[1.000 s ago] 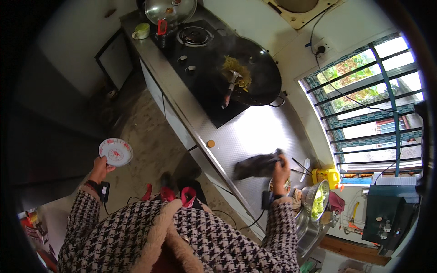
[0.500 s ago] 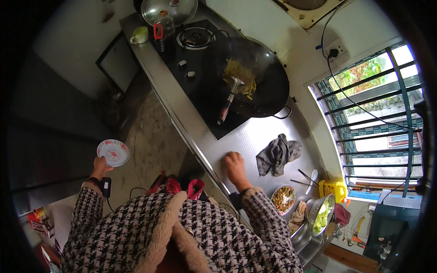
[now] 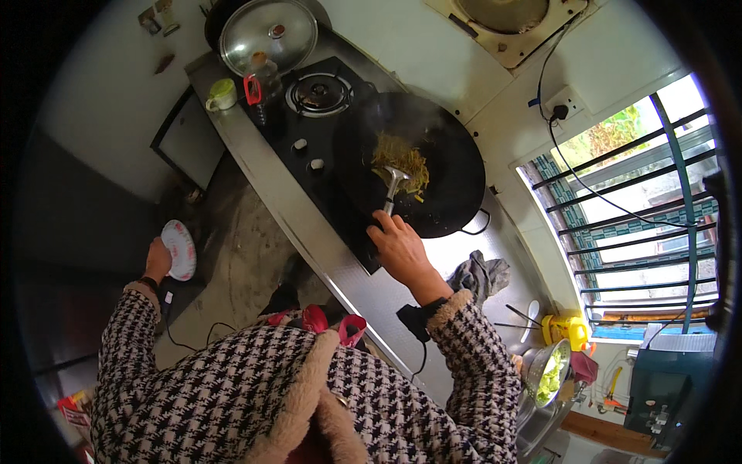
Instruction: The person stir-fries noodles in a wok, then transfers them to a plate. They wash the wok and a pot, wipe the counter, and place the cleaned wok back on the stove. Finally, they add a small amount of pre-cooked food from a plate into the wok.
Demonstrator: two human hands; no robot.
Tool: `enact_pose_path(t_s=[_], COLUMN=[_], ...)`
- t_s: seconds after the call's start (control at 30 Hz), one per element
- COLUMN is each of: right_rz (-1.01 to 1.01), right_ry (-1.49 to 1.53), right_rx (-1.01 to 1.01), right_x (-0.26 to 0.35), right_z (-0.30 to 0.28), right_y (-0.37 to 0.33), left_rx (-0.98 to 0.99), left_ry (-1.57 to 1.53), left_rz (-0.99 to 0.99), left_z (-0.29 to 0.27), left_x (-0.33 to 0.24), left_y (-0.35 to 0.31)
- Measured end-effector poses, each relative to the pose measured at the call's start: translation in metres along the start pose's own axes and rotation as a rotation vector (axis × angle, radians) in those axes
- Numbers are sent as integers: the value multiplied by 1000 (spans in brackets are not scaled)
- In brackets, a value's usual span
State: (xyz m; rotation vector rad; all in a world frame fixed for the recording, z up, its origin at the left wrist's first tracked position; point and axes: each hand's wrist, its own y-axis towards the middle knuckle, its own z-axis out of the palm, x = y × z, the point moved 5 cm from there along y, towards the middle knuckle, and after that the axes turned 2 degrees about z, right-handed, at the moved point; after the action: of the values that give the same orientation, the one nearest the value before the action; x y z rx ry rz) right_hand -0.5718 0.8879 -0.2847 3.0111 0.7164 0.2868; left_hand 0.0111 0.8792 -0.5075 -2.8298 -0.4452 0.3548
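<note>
Head view: left fingers (image 3: 159, 252) grip a patterned plate (image 3: 182, 251), right fingers (image 3: 386, 224) a spatula (image 3: 396, 177); a red packet (image 3: 75, 410) bears blurred markings.

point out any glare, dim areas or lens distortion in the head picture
In the head view, glare whitens the steel counter beside the wok, and daylight washes out parts of the window; in the head view, the left hand and plate sit against a dim area; in the head view, fisheye bows the window's outline and blackens the corners.
</note>
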Motion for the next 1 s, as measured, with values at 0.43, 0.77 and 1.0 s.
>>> enact_pose_path(t_s=[0.43,0.77,1.0], right_rz=[1032,1093,435], right_ry=[848,1546,234], right_rx=[-716,-927,-549], right_x=[-138,-185,-106], right_z=[-121,-23,-104], right_y=[-23,-24,44], left_rx=[683,668,649], left_ry=[-1115,-1115,-1197], left_rz=[46,37,89], left_z=[-87,-81,-57], left_x=[-179,-211,-209], left_y=[74,73,64])
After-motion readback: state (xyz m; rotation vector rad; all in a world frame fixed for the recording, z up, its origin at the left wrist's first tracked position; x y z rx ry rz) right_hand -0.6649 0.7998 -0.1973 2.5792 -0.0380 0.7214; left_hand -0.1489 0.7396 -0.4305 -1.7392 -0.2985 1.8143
